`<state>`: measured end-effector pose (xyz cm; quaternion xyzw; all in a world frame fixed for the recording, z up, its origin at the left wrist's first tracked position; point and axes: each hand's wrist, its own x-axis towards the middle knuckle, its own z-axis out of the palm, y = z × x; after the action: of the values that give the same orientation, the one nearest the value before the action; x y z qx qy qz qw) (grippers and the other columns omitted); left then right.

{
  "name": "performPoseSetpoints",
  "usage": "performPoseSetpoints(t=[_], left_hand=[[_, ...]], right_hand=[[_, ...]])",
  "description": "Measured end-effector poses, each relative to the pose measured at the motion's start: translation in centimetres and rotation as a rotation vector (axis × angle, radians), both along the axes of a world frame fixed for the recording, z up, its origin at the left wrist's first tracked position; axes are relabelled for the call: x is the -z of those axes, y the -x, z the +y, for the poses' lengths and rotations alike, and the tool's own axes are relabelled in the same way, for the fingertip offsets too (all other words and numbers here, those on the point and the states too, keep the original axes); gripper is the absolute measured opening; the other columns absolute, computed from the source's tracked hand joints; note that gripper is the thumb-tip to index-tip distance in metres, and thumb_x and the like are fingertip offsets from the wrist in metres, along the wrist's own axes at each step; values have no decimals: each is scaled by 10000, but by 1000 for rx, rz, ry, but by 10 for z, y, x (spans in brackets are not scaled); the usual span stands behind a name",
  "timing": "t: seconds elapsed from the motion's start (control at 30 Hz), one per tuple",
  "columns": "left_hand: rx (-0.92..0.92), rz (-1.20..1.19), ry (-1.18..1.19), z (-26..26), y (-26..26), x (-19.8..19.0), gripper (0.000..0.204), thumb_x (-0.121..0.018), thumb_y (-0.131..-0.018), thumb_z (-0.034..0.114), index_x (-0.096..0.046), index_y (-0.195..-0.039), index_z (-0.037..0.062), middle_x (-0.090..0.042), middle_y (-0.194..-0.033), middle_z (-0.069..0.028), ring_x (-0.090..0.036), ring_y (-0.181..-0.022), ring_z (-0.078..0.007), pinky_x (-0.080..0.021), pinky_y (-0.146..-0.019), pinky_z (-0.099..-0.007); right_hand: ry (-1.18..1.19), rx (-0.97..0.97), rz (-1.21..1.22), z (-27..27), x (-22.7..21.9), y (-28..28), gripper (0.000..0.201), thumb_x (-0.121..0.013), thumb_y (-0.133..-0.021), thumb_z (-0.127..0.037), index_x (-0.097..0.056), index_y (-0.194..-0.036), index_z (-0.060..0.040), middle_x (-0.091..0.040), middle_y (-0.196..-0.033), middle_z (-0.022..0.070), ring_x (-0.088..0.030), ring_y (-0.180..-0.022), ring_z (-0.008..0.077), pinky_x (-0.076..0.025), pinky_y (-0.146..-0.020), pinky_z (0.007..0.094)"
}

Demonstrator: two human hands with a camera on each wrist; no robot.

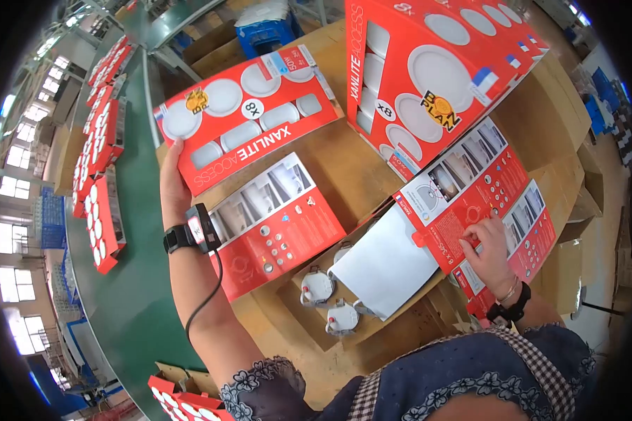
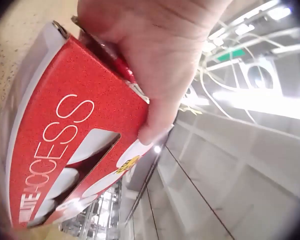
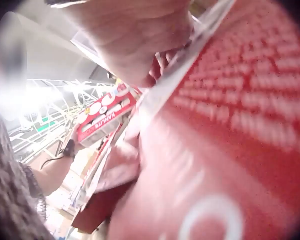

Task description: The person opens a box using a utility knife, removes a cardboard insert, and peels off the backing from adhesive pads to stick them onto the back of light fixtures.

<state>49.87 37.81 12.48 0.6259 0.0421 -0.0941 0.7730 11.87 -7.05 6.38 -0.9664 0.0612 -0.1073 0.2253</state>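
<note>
In the head view my left hand [image 1: 173,175] grips the left end of a red XANLITE light box [image 1: 260,151]. The left wrist view shows the thumb bent over the edge of that box [image 2: 55,115]. My right hand [image 1: 489,254] pinches the edge of a red printed carton [image 1: 470,203], its fingers curled. Up close in the right wrist view, the hand [image 3: 140,40] is at the pale edge of the carton [image 3: 240,115]. Between the hands lie a red printed panel [image 1: 281,242] and a white sheet [image 1: 386,263].
White round downlights [image 1: 343,318] sit in a brown cardboard box [image 1: 309,326] near my body. A large stack of red boxes [image 1: 428,70] stands at the back right. More red boxes [image 1: 102,147] line the green conveyor [image 1: 130,281] on the left. Behind stands a blue stool [image 1: 267,35].
</note>
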Motion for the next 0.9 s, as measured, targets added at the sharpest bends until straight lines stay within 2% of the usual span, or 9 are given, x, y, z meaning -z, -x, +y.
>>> performPoseSetpoints(t=[0.13, 0.2, 0.3, 0.43, 0.53, 0.73, 0.8, 0.87, 0.9], left_hand=[[-220, -578, -503, 14, 71, -79, 472, -801, -840, 255, -603, -1171, -16, -643, -1058, -67, -609, -898, -154, -495, -785, -279], [-414, -893, -1015, 24, 138, -122, 552, -861, -739, 239, -589, -1137, -31, -644, -1029, -86, -582, -922, -189, -472, -776, -284], [-269, -1263, -1401, 12, 262, -208, 662, -866, -685, 408, -595, -1114, -17, -651, -1038, -135, -571, -924, -289, -466, -775, -394], [-44, -1547, -1650, -29, 384, -273, 799, -759, -698, 724, -626, -1075, 32, -685, -1013, -119, -576, -852, -319, -463, -750, -448], [113, -1607, -1509, -51, 422, -276, 746, -745, -732, 706, -637, -1054, 41, -690, -998, -107, -573, -841, -314, -470, -732, -426], [248, -1844, -1312, -123, 443, -206, 481, -722, -836, 522, -721, -1023, 79, -679, -1122, -79, -574, -872, -252, -478, -710, -385], [142, -1696, -1318, -156, 439, -164, 512, -851, -748, 324, -675, -1143, 51, -618, -1210, -135, -580, -949, -298, -484, -803, -392], [-96, -1418, -1221, -183, 429, -113, 542, -796, -826, 217, -611, -1317, 81, -545, -1260, -149, -555, -906, -264, -490, -756, -357], [-67, -1003, -1041, -203, 433, -87, 672, -787, -816, 98, -496, -1420, 70, -593, -1230, -148, -559, -864, -212, -473, -761, -329]], right_hand=[[-120, -50, 83, -7, -19, 9, 232, -765, -796, -119, -653, -992, -62, -611, -877, 82, -614, -891, 274, -366, -1118, 491], [-593, 42, 152, -9, -39, 16, 339, -803, -787, -151, -669, -1080, -45, -663, -988, 93, -643, -972, 263, -399, -1098, 427], [-620, -99, 40, -8, -85, 32, 583, -843, -758, -183, -617, -1275, -37, -641, -1233, 138, -604, -1182, 282, -406, -1101, 397], [-209, -341, -288, 6, -169, 56, 1151, -929, -636, -344, -300, -1561, -72, -406, -1549, 204, -370, -1449, 365, -275, -1205, 458], [-63, -547, -648, 19, -200, 74, 1067, -901, -663, -324, -339, -1532, -65, -351, -1568, 197, -415, -1413, 358, -296, -1192, 460], [-82, -707, -654, -24, -171, 113, 763, -856, -719, -295, -536, -1382, -94, -565, -1404, 119, -587, -1198, 307, -426, -1046, 507], [-1, -608, -694, -45, -149, 137, 623, -839, -682, -242, -629, -1252, -107, -643, -1297, 70, -624, -1096, 269, -465, -947, 463], [310, -336, -799, -64, -121, 154, 591, -807, -630, -212, -659, -1194, -112, -648, -1292, 65, -626, -1100, 249, -466, -906, 424], [328, -251, -817, -78, -104, 158, 545, -766, -631, -207, -680, -1164, -130, -660, -1274, 51, -622, -1101, 234, -450, -899, 420]])
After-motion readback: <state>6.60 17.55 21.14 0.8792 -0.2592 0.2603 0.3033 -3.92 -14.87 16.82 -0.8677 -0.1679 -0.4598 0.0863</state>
